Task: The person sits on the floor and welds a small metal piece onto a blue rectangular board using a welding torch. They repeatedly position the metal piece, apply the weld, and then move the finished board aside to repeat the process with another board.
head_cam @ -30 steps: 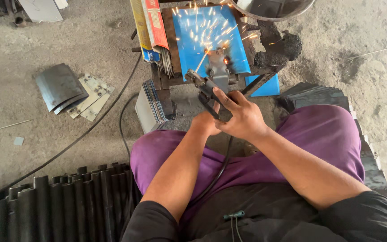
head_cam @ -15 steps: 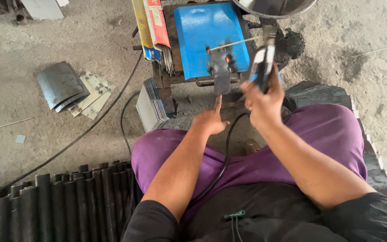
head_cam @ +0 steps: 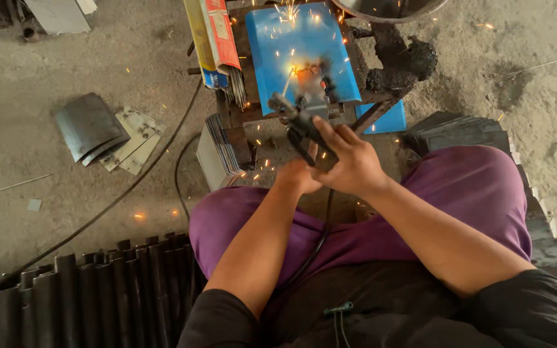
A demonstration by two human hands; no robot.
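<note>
right hand (head_cam: 349, 161): clenched round the black electrode holder (head_cam: 298, 122), its rod tip sparking on a small metal piece (head_cam: 311, 87) at the near edge of the blue plate (head_cam: 298, 45) | left hand (head_cam: 299, 177): tucked under the right; grip cannot be told | left: stacked grey sheets (head_cam: 217, 151); black cable (head_cam: 98, 216) across the floor

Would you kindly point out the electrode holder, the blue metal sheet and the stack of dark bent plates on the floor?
electrode holder (head_cam: 298, 122): head view, on its dark body above the right hand's fingers.
blue metal sheet (head_cam: 272, 58): head view, on its bare left part.
stack of dark bent plates (head_cam: 88, 125): head view, on the top plate.
</note>
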